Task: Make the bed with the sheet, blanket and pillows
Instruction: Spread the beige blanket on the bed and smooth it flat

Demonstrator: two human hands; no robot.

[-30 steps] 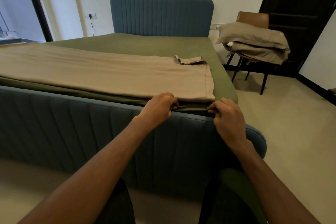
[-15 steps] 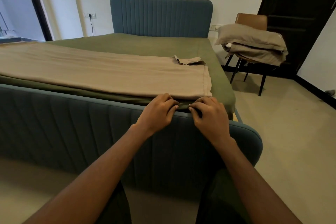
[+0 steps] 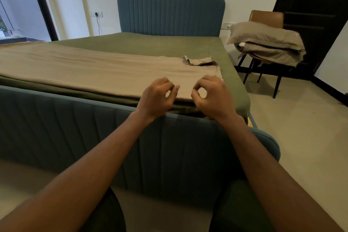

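The bed has a green sheet (image 3: 143,43) spread over the mattress. A folded tan blanket (image 3: 90,69) lies across the foot end, with one corner flipped back (image 3: 199,60). My left hand (image 3: 157,99) and my right hand (image 3: 213,98) hover side by side just above the blanket's near edge, close to its right end. The fingers of both are loosely curled and hold nothing. Tan pillows (image 3: 267,43) are stacked on a chair to the right of the bed.
A blue padded footboard (image 3: 94,137) stands between me and the mattress, and a blue headboard (image 3: 170,14) is at the far end. The chair (image 3: 267,16) stands by a dark door (image 3: 310,15). Bare floor (image 3: 301,137) runs along the bed's right side.
Both hands let go of the green sheet's edge at the footboard and rose over the blanket. The right hand first slid left toward the left hand.
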